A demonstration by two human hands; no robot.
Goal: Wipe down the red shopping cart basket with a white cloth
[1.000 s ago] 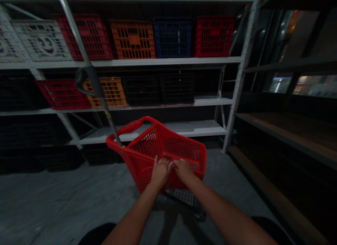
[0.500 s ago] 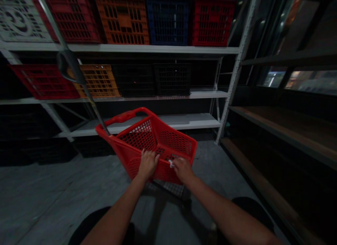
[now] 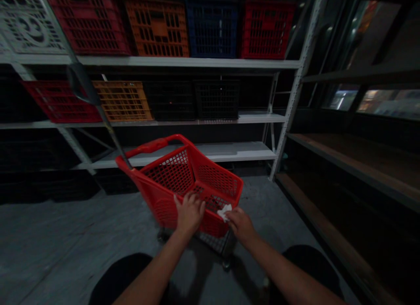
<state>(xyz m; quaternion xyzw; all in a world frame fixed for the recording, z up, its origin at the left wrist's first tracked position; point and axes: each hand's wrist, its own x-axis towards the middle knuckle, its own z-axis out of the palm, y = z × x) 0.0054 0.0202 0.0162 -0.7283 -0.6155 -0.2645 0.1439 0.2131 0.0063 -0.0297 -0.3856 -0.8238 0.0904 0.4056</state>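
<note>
A red plastic shopping basket on wheels (image 3: 170,173) stands on the grey floor in front of me, with a red handle at its far rim and a dark pull rod (image 3: 85,89) slanting up to the left. My left hand (image 3: 188,213) is closed over the basket's near rim. My right hand (image 3: 241,224) pinches a small white cloth (image 3: 225,212) against the rim's near right corner.
A white metal rack (image 3: 170,61) ahead carries red, orange, blue, white and black crates on its upper shelves. A dark wooden shelf unit (image 3: 354,160) runs along the right. My knees show at the bottom edge.
My hands have parted along the near rim. The right hand has slid right and the white cloth now shows more plainly. The view dropped after the earliest frame.
</note>
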